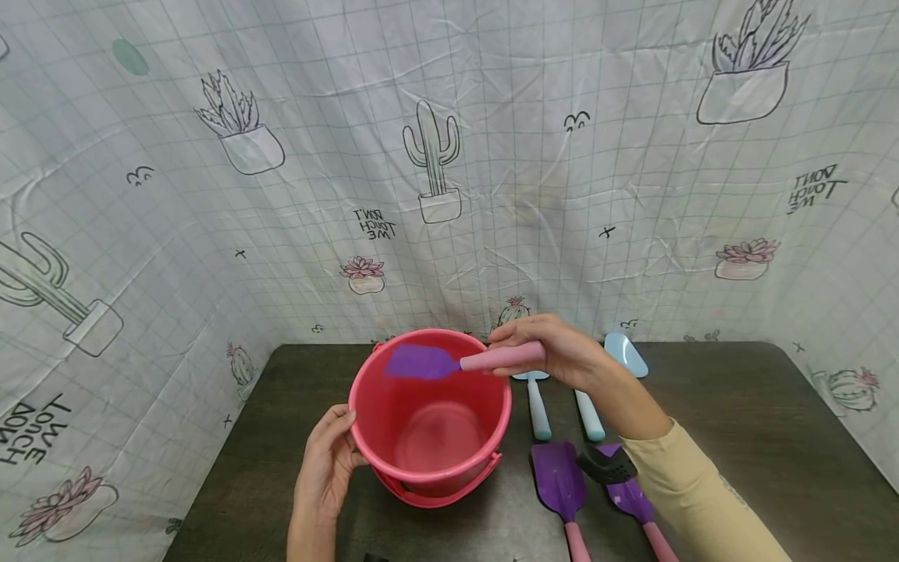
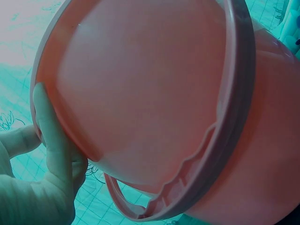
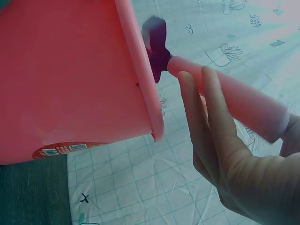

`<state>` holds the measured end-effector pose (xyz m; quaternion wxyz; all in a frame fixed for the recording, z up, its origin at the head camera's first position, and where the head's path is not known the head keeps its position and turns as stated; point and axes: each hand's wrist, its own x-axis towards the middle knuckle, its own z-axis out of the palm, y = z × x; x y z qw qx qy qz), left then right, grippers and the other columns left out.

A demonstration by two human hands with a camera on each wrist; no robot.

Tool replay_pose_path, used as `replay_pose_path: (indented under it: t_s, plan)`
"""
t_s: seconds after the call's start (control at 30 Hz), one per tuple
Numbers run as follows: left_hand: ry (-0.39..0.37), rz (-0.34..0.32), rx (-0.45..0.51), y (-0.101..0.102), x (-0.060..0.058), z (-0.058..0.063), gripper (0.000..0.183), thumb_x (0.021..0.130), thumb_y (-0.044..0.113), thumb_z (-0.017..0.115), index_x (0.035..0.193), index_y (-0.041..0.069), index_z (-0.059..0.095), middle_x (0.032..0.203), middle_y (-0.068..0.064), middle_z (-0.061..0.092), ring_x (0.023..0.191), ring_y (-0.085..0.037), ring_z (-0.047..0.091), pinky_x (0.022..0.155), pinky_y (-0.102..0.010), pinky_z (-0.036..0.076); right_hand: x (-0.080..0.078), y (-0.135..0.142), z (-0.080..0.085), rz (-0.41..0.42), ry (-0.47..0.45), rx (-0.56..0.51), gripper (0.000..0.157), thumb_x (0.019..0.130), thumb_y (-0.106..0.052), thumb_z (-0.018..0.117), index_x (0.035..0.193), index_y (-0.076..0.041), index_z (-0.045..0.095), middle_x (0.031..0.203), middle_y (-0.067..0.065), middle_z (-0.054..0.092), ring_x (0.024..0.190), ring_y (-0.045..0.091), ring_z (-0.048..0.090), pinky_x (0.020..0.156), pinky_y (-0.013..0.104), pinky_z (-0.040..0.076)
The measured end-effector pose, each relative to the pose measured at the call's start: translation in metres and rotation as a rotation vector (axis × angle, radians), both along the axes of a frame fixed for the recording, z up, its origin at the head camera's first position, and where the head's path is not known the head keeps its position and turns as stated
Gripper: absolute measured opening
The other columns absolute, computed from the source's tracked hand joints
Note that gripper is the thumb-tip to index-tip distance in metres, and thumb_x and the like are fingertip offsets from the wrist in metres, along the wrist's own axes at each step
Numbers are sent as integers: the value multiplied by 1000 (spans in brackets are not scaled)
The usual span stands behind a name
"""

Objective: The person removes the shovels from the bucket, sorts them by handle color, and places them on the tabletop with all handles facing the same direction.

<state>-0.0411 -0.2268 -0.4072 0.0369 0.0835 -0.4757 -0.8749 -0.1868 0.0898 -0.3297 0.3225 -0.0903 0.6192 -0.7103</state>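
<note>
A pinkish-red bucket (image 1: 431,480) with its handle hanging down at the front stands on the dark table. My left hand (image 1: 326,453) grips its rim on the left side, also seen in the left wrist view, with the bucket's inner wall (image 2: 140,84) facing that camera. In my right hand (image 1: 572,355) is a toy shovel, held by its pink handle (image 1: 502,356). Its purple blade (image 1: 421,363) is over the bucket's mouth. The right wrist view shows the fingers (image 3: 215,103) along the handle, close to the bucket's rim (image 3: 140,56).
Right of the bucket lie two light-blue shovels (image 1: 537,410), (image 1: 625,355) and two purple-bladed shovels (image 1: 559,476), (image 1: 635,499) with pink handles. The dark table (image 1: 744,437) ends at a printed cloth curtain (image 1: 527,195) behind and at both sides.
</note>
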Motion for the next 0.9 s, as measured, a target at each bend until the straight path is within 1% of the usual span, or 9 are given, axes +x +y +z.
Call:
replay_pose_path:
  t_s: [0.1, 0.17, 0.33, 0.43, 0.5, 0.7, 0.77, 0.83, 0.9]
  plan:
    - [2, -3, -3, 0, 0, 0, 12, 108, 7, 47, 103, 4, 57, 93, -9, 65, 73, -13, 70, 56, -27, 61, 0, 2, 0, 20, 7, -20, 47, 94, -8, 54, 134, 16, 53, 107, 12, 73, 94, 24, 72, 86, 33, 60]
    - [0, -2, -5, 0, 0, 0, 12, 108, 7, 48, 103, 4, 57, 93, -9, 65, 72, -12, 70, 56, -27, 61, -1, 3, 0, 24, 8, -46, 43, 94, -5, 53, 131, 16, 56, 108, 13, 73, 94, 24, 72, 85, 31, 60]
    - [-11, 4, -7, 0, 0, 1, 11, 108, 7, 48, 103, 4, 57, 92, -9, 66, 71, -12, 69, 56, -26, 60, -1, 7, -1, 34, -24, -139, 27, 94, 4, 57, 116, 5, 72, 114, 13, 72, 94, 26, 74, 87, 32, 61]
    - [-11, 3, -8, 0, 0, 1, 12, 109, 7, 47, 103, 5, 58, 92, -9, 66, 71, -12, 69, 56, -26, 60, -1, 10, -1, 48, -58, -185, 26, 94, 6, 57, 113, 1, 76, 117, 14, 71, 95, 27, 74, 87, 31, 60]
    - [-8, 1, -9, 1, 0, 1, 12, 109, 7, 47, 103, 5, 58, 92, -8, 66, 71, -12, 69, 56, -26, 60, -1, 10, -1, 61, -88, -213, 28, 95, 6, 56, 115, 2, 75, 119, 15, 71, 98, 26, 73, 87, 29, 60]
    - [-1, -4, -3, 1, 0, 1, 12, 109, 6, 46, 103, 4, 58, 91, -8, 66, 71, -12, 69, 56, -26, 61, -1, 12, -2, 152, -214, -326, 32, 98, 9, 56, 125, 4, 70, 126, 19, 68, 112, 33, 70, 92, 29, 58]
    - [-1, -4, -2, 1, 0, 1, 12, 108, 6, 46, 103, 4, 57, 91, -8, 66, 71, -12, 69, 56, -27, 61, -1, 12, -2, 178, -222, -344, 34, 99, 9, 56, 131, 5, 67, 126, 20, 68, 112, 33, 70, 94, 30, 57]
    - [-2, -3, -1, 1, 0, 1, 12, 108, 6, 46, 103, 4, 57, 90, -8, 66, 70, -12, 69, 56, -27, 61, -1, 13, -2, 188, -218, -349, 41, 99, 8, 55, 140, 9, 57, 125, 20, 68, 111, 32, 70, 93, 31, 58]
    - [-1, -3, -3, 1, 0, 1, 12, 108, 6, 46, 103, 3, 57, 90, -8, 65, 70, -12, 69, 56, -27, 61, 0, 13, -2, 191, -201, -334, 51, 100, 8, 55, 149, 14, 42, 124, 20, 68, 110, 30, 71, 93, 31, 58]
